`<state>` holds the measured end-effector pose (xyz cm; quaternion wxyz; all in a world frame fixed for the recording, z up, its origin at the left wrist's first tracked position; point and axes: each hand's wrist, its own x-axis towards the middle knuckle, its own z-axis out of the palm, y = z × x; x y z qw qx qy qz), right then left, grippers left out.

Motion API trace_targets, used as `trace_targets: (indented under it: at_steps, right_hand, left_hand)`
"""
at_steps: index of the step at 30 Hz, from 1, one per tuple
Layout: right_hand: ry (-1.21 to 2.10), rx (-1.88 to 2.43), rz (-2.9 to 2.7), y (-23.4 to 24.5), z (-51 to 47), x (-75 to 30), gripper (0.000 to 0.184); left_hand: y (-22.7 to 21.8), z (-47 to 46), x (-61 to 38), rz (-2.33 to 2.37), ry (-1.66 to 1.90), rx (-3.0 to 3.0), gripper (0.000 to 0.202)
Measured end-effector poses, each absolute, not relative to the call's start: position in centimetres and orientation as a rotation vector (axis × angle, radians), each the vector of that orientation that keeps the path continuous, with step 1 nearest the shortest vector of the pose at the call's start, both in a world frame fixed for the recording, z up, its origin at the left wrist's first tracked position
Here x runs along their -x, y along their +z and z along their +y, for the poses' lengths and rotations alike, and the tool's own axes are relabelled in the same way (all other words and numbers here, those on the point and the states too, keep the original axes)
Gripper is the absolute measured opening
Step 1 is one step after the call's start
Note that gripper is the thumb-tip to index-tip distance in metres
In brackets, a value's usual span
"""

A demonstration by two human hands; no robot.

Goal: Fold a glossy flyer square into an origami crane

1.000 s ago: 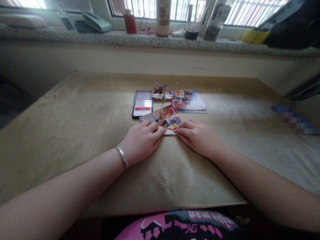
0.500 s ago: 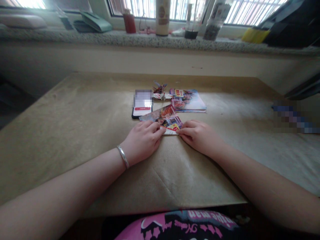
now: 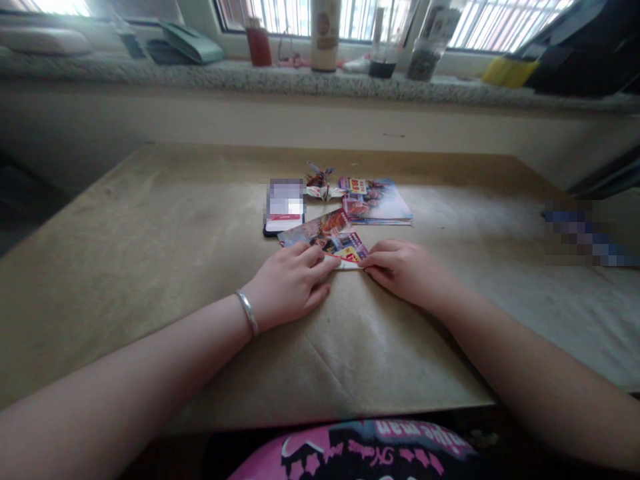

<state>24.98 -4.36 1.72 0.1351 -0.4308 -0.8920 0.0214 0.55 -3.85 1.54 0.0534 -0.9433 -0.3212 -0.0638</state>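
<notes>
A colourful printed paper flyer lies on the table in front of me, its near edge folded up to show a white strip. My left hand, with a silver bangle at the wrist, presses the flyer down on its left side, the index finger stretched along the white strip. At the strip's right end my right hand pinches the corner between thumb and fingers. Just behind the flyer are a phone with a lit screen, a small folded paper piece and a stack of similar flyers.
The table has a tan cover. Behind it, a stone windowsill carries a red bottle, a tall cream container, clear jars and a yellow item. A blurred bluish object lies at the right.
My left index finger has slid right along the white folded strip. My right hand has shifted slightly right with the corner still pinched. The other things stay in place.
</notes>
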Motion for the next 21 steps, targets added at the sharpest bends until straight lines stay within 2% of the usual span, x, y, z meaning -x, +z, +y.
trace_targets:
  at_steps: [21]
  right_hand:
    - [0.147, 1.335, -2.564, 1.9, -4.1, -26.0, 0.033]
  left_hand:
    - [1.4, -3.8, -0.5, -0.996, -0.23, 2.878, 0.042]
